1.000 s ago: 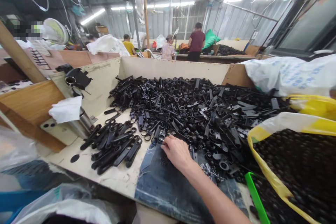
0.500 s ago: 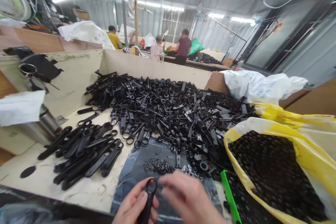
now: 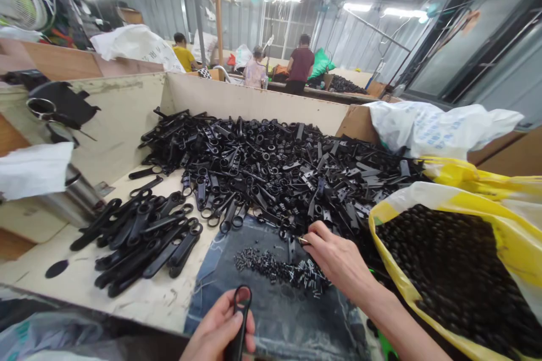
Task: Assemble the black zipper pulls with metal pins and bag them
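Note:
My left hand (image 3: 219,327) at the bottom of the view grips a long black zipper pull (image 3: 241,321) upright, its ring at the top. My right hand (image 3: 339,254) reaches to the edge of a heap of black zipper pulls and sliders (image 3: 271,169), pinching a small metal piece (image 3: 303,241) between its fingertips. Below it, a small pile of tiny black parts (image 3: 271,268) lies on a denim cloth (image 3: 271,316). A group of long black pulls (image 3: 144,242) lies side by side on the cream bin floor at the left.
A wooden bin with cream walls (image 3: 254,96) holds everything. A yellow-and-white sack of small black parts (image 3: 444,271) stands to the right, with a white sack (image 3: 440,130) behind it. A steel cup (image 3: 71,192) stands left under a tissue (image 3: 34,169). Co-workers (image 3: 300,65) stand far beyond.
My left hand has come into view holding the long black pull. My right hand has moved from the cloth, uncovering the small pile, and now reaches up to the heap's edge.

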The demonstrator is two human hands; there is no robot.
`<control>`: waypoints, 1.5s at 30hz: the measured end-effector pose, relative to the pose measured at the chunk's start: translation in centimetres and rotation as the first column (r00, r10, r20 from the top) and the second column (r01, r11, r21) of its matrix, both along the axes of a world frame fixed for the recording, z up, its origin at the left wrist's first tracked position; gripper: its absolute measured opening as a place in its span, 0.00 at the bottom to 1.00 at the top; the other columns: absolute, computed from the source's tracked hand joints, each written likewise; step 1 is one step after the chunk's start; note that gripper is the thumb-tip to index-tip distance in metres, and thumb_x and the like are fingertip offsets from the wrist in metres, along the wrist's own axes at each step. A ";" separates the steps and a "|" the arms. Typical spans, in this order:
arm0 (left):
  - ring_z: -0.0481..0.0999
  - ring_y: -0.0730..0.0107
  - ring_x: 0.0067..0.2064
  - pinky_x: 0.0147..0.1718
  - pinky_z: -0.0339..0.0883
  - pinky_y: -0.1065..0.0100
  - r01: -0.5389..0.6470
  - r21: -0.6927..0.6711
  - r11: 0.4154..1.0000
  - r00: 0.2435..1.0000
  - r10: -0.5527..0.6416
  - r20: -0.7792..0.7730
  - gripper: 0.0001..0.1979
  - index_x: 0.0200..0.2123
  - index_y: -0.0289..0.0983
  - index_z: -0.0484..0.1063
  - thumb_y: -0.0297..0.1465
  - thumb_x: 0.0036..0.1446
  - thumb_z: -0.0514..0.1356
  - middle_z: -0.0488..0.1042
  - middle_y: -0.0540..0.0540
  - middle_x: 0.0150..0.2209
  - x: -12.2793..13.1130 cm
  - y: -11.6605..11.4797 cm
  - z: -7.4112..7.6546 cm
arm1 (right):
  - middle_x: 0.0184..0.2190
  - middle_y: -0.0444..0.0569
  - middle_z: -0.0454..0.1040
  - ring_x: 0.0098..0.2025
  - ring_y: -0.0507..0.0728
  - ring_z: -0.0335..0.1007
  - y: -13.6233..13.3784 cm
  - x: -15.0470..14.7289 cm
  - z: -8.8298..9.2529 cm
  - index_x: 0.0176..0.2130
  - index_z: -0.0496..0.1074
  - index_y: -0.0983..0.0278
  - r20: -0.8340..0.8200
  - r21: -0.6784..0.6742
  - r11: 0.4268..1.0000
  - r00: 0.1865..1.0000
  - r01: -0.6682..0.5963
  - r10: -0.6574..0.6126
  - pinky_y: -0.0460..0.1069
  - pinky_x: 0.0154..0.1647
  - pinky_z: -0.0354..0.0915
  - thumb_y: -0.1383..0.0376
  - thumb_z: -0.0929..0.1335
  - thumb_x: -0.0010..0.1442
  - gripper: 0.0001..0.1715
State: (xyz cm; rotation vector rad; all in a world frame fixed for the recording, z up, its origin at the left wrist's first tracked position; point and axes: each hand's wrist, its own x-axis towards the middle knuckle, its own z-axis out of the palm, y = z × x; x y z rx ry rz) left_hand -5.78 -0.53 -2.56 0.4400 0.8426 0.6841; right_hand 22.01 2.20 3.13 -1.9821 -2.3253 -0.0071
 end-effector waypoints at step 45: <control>0.70 0.44 0.64 0.63 0.59 0.52 0.390 0.406 0.826 0.754 -0.034 -0.656 0.06 0.34 0.47 0.83 0.33 0.58 0.64 0.71 0.47 0.67 0.4 -5.5 -1.5 | 0.43 0.53 0.74 0.35 0.55 0.80 -9.5 -7.1 -7.1 0.58 0.69 0.58 -0.634 0.319 0.934 0.696 -0.163 0.338 0.43 0.33 0.77 0.64 0.66 0.72 0.16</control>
